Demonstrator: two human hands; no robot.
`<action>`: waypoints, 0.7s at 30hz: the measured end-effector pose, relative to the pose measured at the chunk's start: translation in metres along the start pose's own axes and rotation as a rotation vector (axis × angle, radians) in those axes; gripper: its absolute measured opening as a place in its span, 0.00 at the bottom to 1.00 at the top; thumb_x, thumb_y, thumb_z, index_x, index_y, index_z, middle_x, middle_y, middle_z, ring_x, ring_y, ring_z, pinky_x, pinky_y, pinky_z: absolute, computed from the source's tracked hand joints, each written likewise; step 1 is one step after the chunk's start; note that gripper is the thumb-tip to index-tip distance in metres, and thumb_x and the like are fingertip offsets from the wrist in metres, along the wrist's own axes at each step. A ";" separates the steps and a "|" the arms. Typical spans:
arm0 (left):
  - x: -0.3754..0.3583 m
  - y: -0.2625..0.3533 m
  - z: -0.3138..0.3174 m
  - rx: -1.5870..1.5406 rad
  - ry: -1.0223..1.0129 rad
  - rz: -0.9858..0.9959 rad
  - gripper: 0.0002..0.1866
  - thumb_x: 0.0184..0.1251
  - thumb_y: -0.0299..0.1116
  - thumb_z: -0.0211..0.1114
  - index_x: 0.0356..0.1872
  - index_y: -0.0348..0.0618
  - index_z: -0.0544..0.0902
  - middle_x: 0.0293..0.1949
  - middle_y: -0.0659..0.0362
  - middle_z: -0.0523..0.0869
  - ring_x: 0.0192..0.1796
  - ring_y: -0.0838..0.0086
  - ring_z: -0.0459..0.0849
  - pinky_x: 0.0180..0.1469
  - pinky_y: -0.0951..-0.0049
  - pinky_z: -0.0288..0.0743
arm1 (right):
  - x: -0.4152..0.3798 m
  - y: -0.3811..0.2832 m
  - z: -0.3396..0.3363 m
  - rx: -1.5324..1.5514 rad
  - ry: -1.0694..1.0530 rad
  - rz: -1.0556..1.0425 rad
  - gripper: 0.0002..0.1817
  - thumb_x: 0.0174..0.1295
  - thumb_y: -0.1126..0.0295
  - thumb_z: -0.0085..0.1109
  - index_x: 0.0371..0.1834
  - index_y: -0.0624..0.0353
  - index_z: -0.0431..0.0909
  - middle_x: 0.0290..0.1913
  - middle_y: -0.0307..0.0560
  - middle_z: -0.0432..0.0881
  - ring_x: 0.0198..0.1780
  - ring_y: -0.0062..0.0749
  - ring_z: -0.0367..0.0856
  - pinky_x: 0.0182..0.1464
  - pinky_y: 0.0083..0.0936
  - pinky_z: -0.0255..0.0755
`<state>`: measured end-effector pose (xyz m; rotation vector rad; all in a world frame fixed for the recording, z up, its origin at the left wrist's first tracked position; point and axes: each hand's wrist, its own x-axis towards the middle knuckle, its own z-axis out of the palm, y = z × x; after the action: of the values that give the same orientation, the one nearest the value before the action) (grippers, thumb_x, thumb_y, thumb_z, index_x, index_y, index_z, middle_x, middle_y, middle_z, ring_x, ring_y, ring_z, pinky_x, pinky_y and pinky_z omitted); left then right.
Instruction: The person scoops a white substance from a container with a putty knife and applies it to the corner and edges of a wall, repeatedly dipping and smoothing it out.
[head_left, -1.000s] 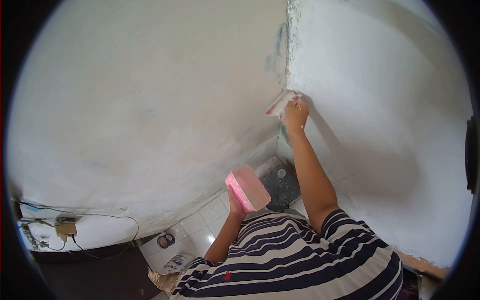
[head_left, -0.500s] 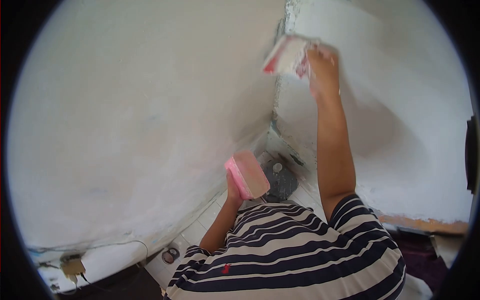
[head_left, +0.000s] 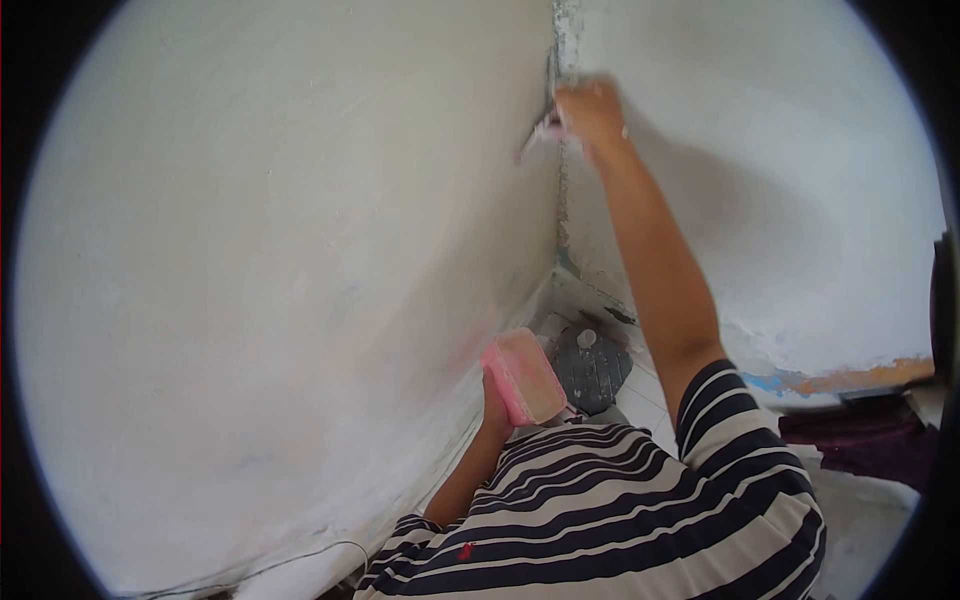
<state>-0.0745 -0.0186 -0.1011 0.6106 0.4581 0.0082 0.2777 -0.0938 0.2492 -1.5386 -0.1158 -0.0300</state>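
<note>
My right hand point(head_left: 594, 112) is raised at the wall corner, its fingers closed around a putty scraper point(head_left: 536, 140). The scraper is turned nearly edge-on, its blade right at the left wall point(head_left: 330, 220) beside the corner. Slight motion blur softens the hand and blade. Low in front of my body, my left hand point(head_left: 496, 405) grips a pink plastic tub point(head_left: 512, 385) by its side. The tub is tilted with its pale, smeared inside facing up, and most of my left fingers are hidden behind it.
Rough, chipped plaster runs down the corner point(head_left: 561, 210) between the left wall and the right wall point(head_left: 780, 150). A dark grey, paint-spotted object point(head_left: 592, 375) stands on the floor in the corner. Dark purple cloth point(head_left: 870, 440) lies at right; a cable point(head_left: 300, 552) runs along the lower left.
My right hand has moved left to the corner, and the scraper has turned from showing its putty-covered face to nearly edge-on. The tub stays in my left hand; the view has shifted slightly.
</note>
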 end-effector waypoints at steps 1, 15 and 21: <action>-0.003 0.004 0.005 0.008 -0.021 0.008 0.41 0.79 0.67 0.34 0.76 0.43 0.62 0.72 0.52 0.72 0.72 0.60 0.72 0.74 0.60 0.65 | 0.017 -0.018 -0.005 0.035 -0.039 -0.163 0.13 0.64 0.71 0.65 0.39 0.75 0.78 0.37 0.56 0.81 0.37 0.46 0.86 0.34 0.41 0.90; -0.006 0.010 0.014 0.020 -0.107 0.027 0.39 0.78 0.67 0.38 0.75 0.45 0.63 0.70 0.54 0.74 0.69 0.62 0.75 0.72 0.59 0.69 | -0.039 0.103 -0.052 -0.457 0.252 -0.001 0.07 0.61 0.72 0.59 0.31 0.63 0.84 0.29 0.51 0.86 0.33 0.33 0.87 0.35 0.32 0.81; -0.004 0.010 0.015 0.040 -0.079 0.101 0.37 0.78 0.66 0.41 0.71 0.46 0.68 0.64 0.55 0.78 0.64 0.62 0.80 0.66 0.58 0.76 | 0.026 -0.012 -0.027 -1.583 -0.287 -0.674 0.13 0.60 0.71 0.62 0.47 0.62 0.79 0.39 0.51 0.88 0.39 0.42 0.90 0.39 0.36 0.84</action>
<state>-0.0705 -0.0199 -0.0829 0.6705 0.3512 0.0709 0.3039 -0.1202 0.2624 -2.9883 -1.0281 -0.5437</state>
